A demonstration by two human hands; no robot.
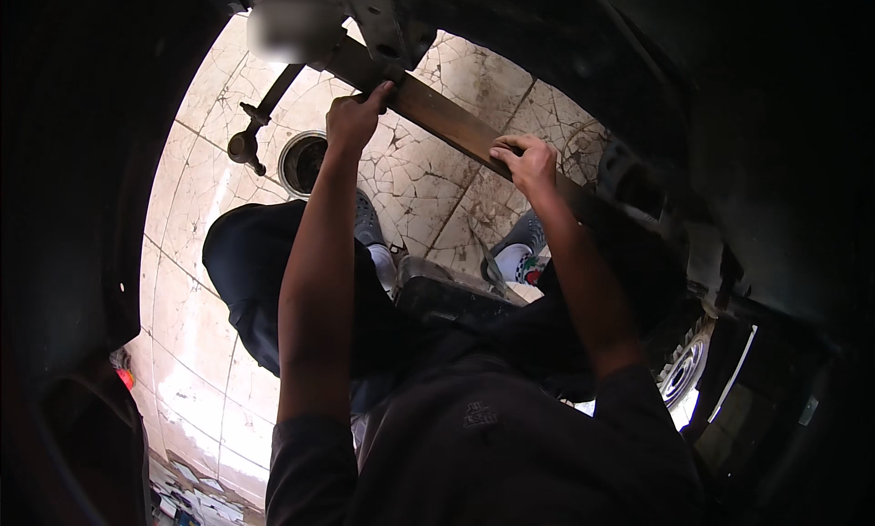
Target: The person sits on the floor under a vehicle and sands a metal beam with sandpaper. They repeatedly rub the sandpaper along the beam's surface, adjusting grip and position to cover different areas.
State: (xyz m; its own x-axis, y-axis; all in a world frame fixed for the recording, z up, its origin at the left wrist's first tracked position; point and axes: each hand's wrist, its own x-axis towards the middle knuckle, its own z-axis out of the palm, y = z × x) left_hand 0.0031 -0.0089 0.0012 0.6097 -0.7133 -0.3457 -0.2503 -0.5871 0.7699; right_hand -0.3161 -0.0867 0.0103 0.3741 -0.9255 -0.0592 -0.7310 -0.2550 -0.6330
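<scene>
A long, flat brown bar (447,120) runs slantwise from the upper middle down to the right, under dark vehicle parts. My left hand (355,123) is closed at its upper left stretch, thumb laid along the edge beside a dark metal bracket (375,20). Farther right, my right hand (530,164) pinches the bar's near edge between thumb and curled fingers. Whether the bar is wood or rusty metal I cannot tell. Left of my left hand, a rod with a ball-joint end (244,148) hangs down.
A round open can (303,164) with dark contents stands on the cracked tile floor (410,175). Dark vehicle bodywork (729,97) closes in around me. A toothed wheel (684,376) lies at the lower right, and scraps (205,499) litter the lower left.
</scene>
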